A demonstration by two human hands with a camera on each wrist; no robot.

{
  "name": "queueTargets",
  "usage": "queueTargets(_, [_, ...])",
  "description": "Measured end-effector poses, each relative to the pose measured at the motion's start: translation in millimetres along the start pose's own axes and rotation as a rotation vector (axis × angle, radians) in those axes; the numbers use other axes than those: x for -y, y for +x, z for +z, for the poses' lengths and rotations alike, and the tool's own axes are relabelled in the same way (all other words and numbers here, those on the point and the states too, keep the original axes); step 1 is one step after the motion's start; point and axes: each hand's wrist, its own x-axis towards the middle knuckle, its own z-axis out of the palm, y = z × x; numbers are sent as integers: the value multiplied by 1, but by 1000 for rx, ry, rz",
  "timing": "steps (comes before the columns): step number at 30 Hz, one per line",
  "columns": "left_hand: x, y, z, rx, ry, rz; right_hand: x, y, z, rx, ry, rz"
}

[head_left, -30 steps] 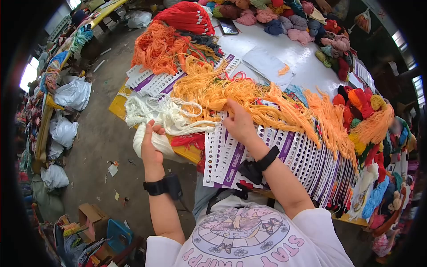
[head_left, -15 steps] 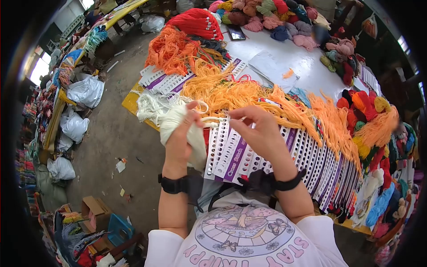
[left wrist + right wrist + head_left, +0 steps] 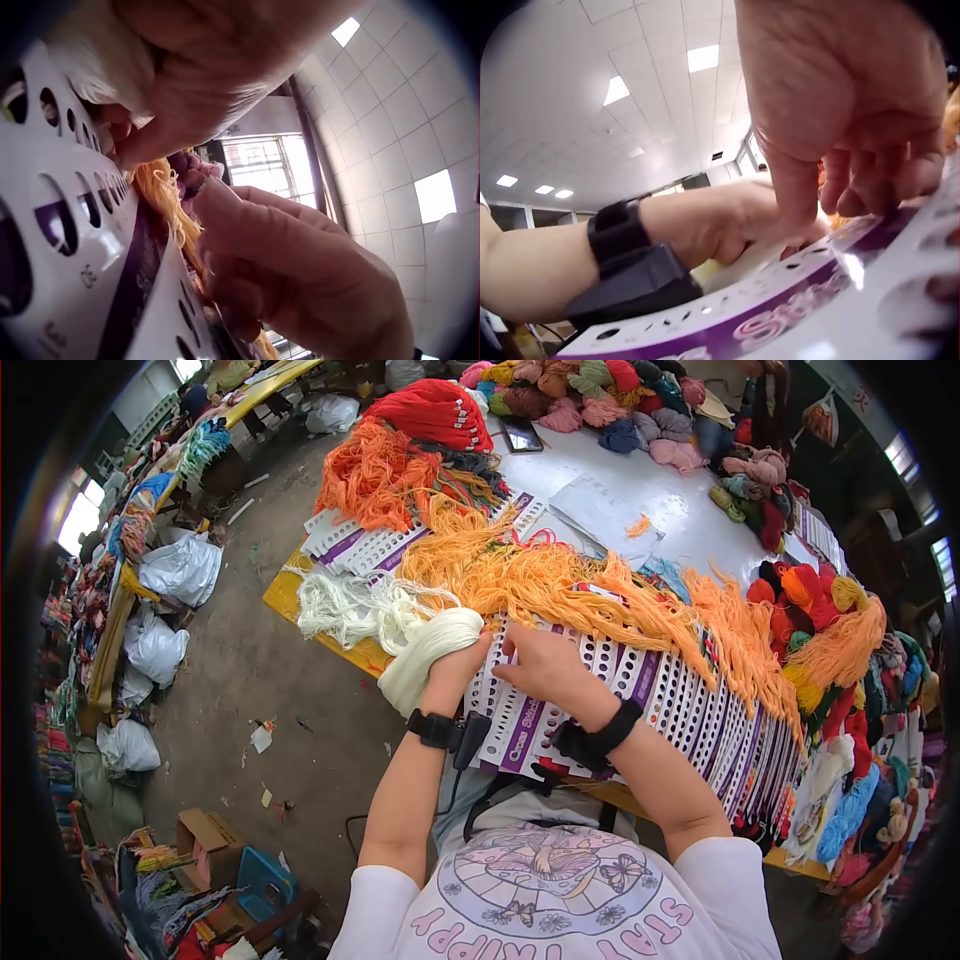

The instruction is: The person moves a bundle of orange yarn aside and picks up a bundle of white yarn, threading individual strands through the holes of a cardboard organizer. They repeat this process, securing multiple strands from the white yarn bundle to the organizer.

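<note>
A cream skein (image 3: 430, 652) loops over my left hand (image 3: 462, 662), its fingers curled at the left edge of the white and purple punched cards (image 3: 520, 725). In the left wrist view, a bit of white thread shows between the left hand's (image 3: 202, 82) curled fingertips. My right hand (image 3: 553, 668) is just to the right above the cards, fingers loosely bent; the right wrist view shows no thread in the right hand (image 3: 840, 97). Loose white threads (image 3: 350, 610) lie left of the skein, with orange-yellow threads (image 3: 530, 582) across the cards' upper ends.
Red skeins (image 3: 430, 412) and tangled orange thread (image 3: 370, 475) lie at the back left. Beyond the cards are papers (image 3: 600, 515) and a phone (image 3: 521, 435) on the white tabletop. Mixed yarn (image 3: 820, 600) is heaped at right. The yellow table edge (image 3: 285, 595) borders the floor.
The left hand has lifted the cream skein and moved right to the cards' edge, the skein now draped around it. The right hand rose off the threads and is back near the cards.
</note>
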Motion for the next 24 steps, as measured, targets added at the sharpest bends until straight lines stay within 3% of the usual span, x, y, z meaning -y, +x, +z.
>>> queueTargets(2, [-4,0,-1,-35,6,29,4,-1,6,-5,-5,24])
queueTargets(5, [-23,-4,-11,43,-526,-304,19,-4,1,-57,28,104])
queueTargets(6, [-28,1,-21,164,-595,-400,21,-3,1,-67,23,118])
queueTargets(9, [-38,6,-28,245,-608,-417,24,-3,2,-115,45,146])
queueTargets(12, [-40,-3,-23,159,-602,-400,18,-4,6,-215,184,131])
queueTargets(17, [-54,-12,-26,176,-636,-403,12,-15,3,-324,500,59])
queueTargets(22, [-64,-15,-28,147,-755,-484,8,-14,6,-397,516,22])
queueTargets(24, [-61,-13,-25,159,-777,-431,8,-15,6,-422,536,9])
